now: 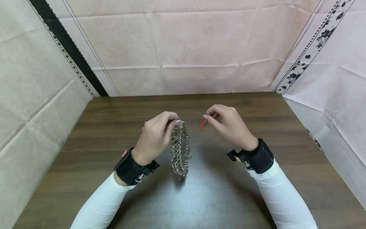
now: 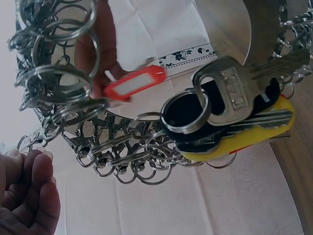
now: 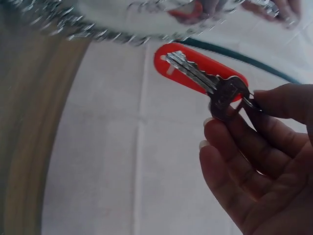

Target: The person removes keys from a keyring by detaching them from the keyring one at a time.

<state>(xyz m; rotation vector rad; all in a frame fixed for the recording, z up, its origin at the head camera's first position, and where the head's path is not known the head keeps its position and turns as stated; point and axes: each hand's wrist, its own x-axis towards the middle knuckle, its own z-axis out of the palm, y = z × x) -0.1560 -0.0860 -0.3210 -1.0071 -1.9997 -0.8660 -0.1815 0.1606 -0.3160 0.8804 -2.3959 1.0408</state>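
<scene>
My left hand (image 1: 157, 133) grips the top of a large metal hoop (image 1: 180, 170), which hangs upright on edge over the table and is crowded with small clip hooks and split rings. In the left wrist view, a key (image 2: 230, 95) and a yellow key tag (image 2: 266, 138) hang from a split ring (image 2: 185, 115) on it. My right hand (image 1: 228, 124), to the right and apart from the hoop, pinches a small key ring between thumb and fingers. From that ring extend a silver key (image 3: 226, 95) and a red key tag (image 3: 215, 73).
A dark brown wooden table (image 1: 114, 127) lies under both hands. Behind it and at both sides hang pale cloths (image 1: 200, 41), the side ones with dark border bands. Black straps (image 1: 131, 168) wrap both wrists over white sleeves (image 1: 100, 206).
</scene>
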